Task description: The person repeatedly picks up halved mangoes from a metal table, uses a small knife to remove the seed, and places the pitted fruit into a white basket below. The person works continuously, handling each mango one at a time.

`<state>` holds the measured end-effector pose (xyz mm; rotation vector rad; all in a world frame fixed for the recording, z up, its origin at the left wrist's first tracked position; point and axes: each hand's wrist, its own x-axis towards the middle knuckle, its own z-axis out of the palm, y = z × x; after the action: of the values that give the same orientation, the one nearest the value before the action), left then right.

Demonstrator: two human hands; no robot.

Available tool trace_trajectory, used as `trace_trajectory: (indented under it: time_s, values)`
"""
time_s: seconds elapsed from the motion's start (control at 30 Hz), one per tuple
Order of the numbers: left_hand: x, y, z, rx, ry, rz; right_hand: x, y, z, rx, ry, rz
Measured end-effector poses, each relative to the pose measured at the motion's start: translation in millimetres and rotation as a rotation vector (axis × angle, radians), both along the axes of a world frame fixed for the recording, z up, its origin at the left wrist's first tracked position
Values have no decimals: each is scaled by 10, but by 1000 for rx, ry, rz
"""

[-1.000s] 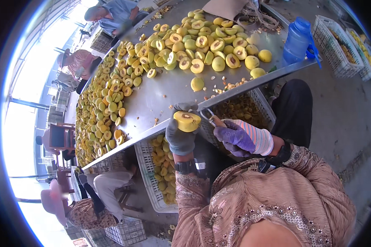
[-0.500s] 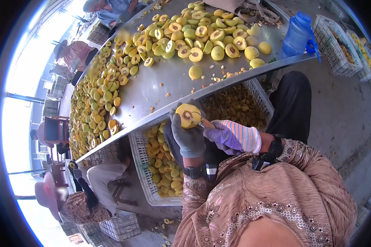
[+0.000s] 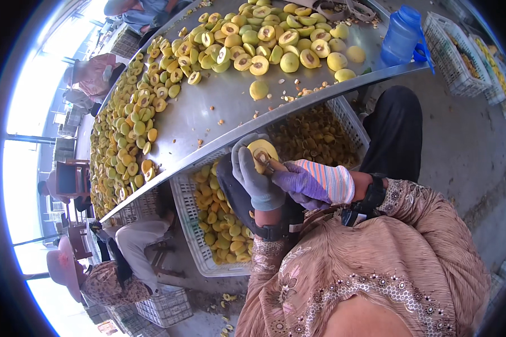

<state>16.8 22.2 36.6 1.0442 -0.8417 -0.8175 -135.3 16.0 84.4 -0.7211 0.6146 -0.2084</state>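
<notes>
Grey-gloved left hand (image 3: 255,181) cupping fruit (image 3: 261,148), right hand (image 3: 312,182) — fisted round tool (image 3: 276,164)

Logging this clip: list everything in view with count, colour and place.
Metal table: one, silver, ahead.
Cut fruit piece: one, yellow, centre, held.
Tool: one, brown handle, at the cut face; head hidden.
Fruit pile: uncountable, yellow-green, on table.
Small bits: many, pale to brown, near edge.
Jug: one, blue, table's right corner.
Cloth bag: one, beige, table's far edge.
Crates: several, whitish, under table and both sides.
Chair: at least one, reddish-brown, left.
Co-workers: at least four, varied clothing, left.
Own sleeves: two, brown, bottom.
Left grip: one, grey glove, around the fruit.
Right grip: one, purple glove, on the tool.
</notes>
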Motion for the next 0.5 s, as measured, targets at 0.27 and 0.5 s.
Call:
trace_trajectory:
  time_s: [0.27, 0.5]
  values:
    - [-186, -25, 157, 122, 100, 84, -143, -53, -70, 135, -28, 38]
    - [-297, -31, 197, 116, 14, 119, -190, 46, -129, -600, 9, -181]
